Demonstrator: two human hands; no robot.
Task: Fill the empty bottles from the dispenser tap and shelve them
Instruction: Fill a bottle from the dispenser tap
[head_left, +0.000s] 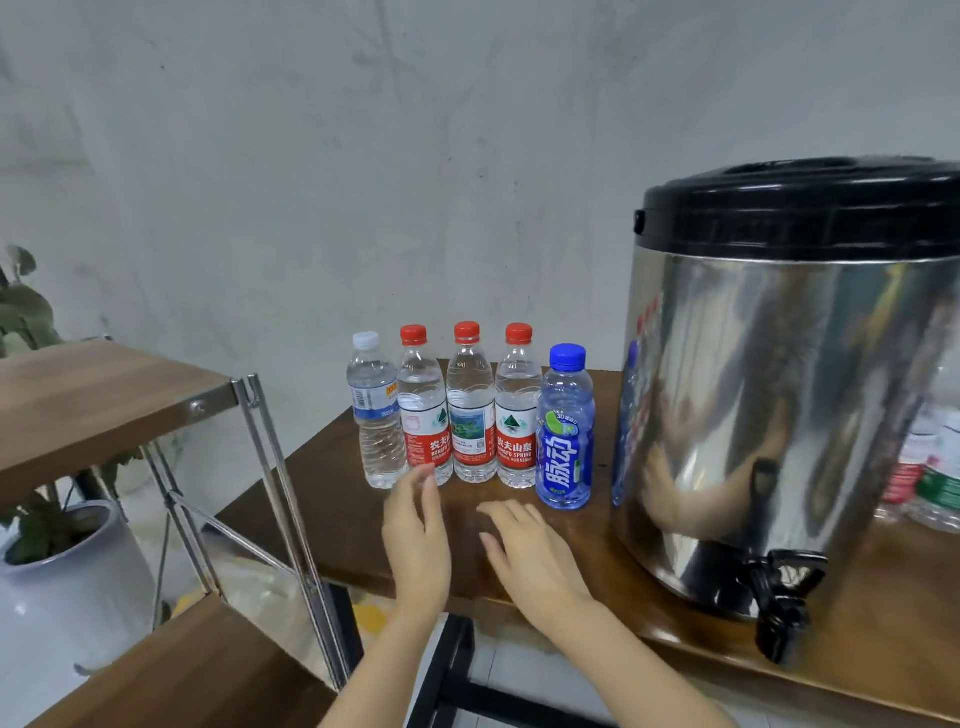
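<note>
While the wooden counter (322, 499) carries the steel dispenser (779, 389) at its right, with the shelf (104, 395) just beside its left end, five capped bottles (470, 415) stand in a row near the wall. The left grip (418, 540) and the right grip (530, 556) hover spread just before them, holding nothing. The dispenser's black tap (779, 603) overhangs the counter's front edge.
</note>
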